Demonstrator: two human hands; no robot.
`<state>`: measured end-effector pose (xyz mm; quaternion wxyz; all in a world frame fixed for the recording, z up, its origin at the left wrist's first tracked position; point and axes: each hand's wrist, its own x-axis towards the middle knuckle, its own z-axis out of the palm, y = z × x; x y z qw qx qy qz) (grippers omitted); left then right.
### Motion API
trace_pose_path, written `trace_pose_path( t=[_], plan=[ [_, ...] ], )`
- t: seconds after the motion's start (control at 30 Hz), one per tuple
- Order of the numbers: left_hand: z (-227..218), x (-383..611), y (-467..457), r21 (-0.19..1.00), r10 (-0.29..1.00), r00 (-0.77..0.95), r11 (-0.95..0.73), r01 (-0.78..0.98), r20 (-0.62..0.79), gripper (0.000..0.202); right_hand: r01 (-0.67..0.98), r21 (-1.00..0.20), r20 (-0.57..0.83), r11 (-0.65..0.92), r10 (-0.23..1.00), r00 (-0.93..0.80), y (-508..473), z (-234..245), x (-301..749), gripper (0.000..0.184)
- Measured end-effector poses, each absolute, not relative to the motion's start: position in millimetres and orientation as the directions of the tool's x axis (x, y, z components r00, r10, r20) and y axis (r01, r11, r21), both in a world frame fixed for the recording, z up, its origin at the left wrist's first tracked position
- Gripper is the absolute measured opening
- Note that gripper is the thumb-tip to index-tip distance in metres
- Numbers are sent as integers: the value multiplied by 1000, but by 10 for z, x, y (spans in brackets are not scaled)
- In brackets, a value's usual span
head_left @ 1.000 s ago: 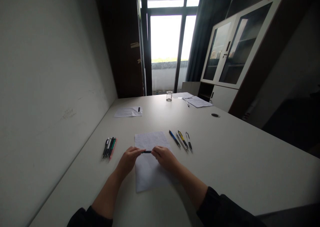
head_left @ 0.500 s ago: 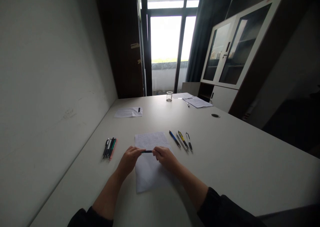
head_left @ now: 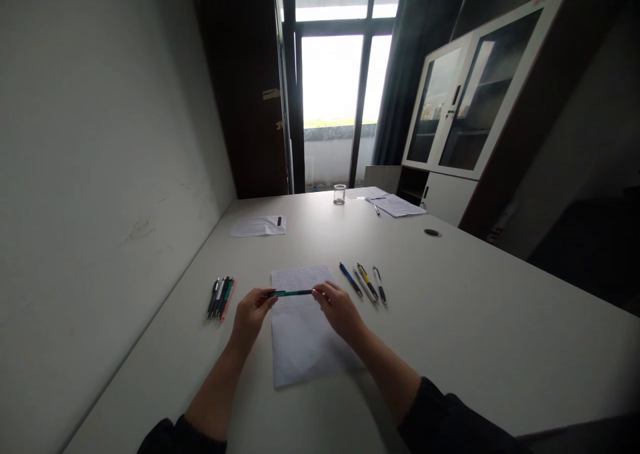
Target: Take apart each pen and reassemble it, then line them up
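Note:
A green and black pen (head_left: pixel 295 293) is held level between both hands, above a sheet of paper (head_left: pixel 300 347) with handwriting on its upper part. My left hand (head_left: pixel 253 309) pinches the pen's left end. At the other end, the fingertips of my right hand (head_left: pixel 337 307) close on the pen. To the left of my left hand lies a bunch of several pens (head_left: pixel 220 299) side by side. Beyond my right hand are a blue pen (head_left: pixel 351 280), a yellow and black pen (head_left: pixel 367 281) and other pens, spread apart on the white table (head_left: pixel 450 334).
A glass cup (head_left: pixel 339 195) stands at the table's far edge. Papers (head_left: pixel 397 205) with a pen lie at the far right, and another sheet (head_left: pixel 257 226) at the far left. A round grommet (head_left: pixel 432 233) sits in the tabletop. A wall (head_left: pixel 125 174) borders the left side.
My hands have moved apart, the left one leftward and the right one slightly rightward. More of the green and black pen now shows between them.

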<state>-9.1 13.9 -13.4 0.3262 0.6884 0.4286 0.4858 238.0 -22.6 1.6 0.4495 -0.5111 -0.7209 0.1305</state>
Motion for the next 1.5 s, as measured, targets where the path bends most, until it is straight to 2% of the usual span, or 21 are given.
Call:
trace_pose_path(
  t=[0.13,0.4,0.63,0.83,0.93,1.03,1.23,1.33,1.5],
  plan=[
    [-181,-86,174,929,943,120,-328,171,311,30,606,-651,511,457,854,-96,-209,-14,2384,18],
    [-171,-83,166,963,959,117,-265,50,258,33,676,-530,518,512,827,-221,-219,-9,2374,15],
    [-97,19,95,968,947,205,-240,-66,249,37,650,-485,510,585,793,-333,-281,32,2303,13],
    [-64,59,64,967,930,269,-235,-94,252,42,565,-619,463,545,835,-299,-321,58,2272,21],
    [-70,25,76,964,939,218,-262,-51,266,40,534,-702,453,472,874,-178,-285,45,2290,47],
    [-93,-14,103,964,951,160,-268,-5,265,38,428,-807,426,407,903,-55,-248,47,2335,68],
    [-141,-50,148,960,955,118,-277,36,271,36,170,-937,326,304,937,125,-236,157,2478,76],
    [-146,-53,150,960,956,119,-274,50,267,37,65,-956,294,287,938,186,-216,197,2589,84],
    [-153,-49,146,957,955,125,-281,72,271,35,-27,-962,259,272,939,226,-163,178,2823,85]
  ],
)
